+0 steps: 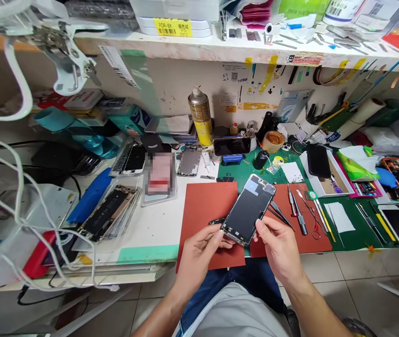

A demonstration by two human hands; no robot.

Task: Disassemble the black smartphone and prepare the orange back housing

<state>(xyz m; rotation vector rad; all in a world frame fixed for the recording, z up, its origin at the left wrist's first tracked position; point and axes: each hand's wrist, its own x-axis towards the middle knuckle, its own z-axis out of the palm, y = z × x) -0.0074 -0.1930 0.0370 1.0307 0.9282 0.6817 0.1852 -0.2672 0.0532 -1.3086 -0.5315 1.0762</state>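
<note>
A phone screen assembly (248,208), its dark back side facing up, is held tilted above the brown-red mats. My left hand (208,241) pinches its lower left corner, with the fingers partly hidden underneath. At the lower right edge, my right hand (275,238) grips it between thumb and fingers. Behind the screen's lower left side, a dark phone part (216,221) shows in part. Tweezers (282,215) lie just right of the screen, beside screwdrivers (298,213) on the right mat (314,241). The left mat (199,206) lies under my left hand.
An opened phone body (108,213) lies at the left near a blue roll (90,194). A spray can (200,117) stands at the back beside a propped phone (232,146). Trays with small items (340,185) are at the right. White cables (20,206) hang at the left.
</note>
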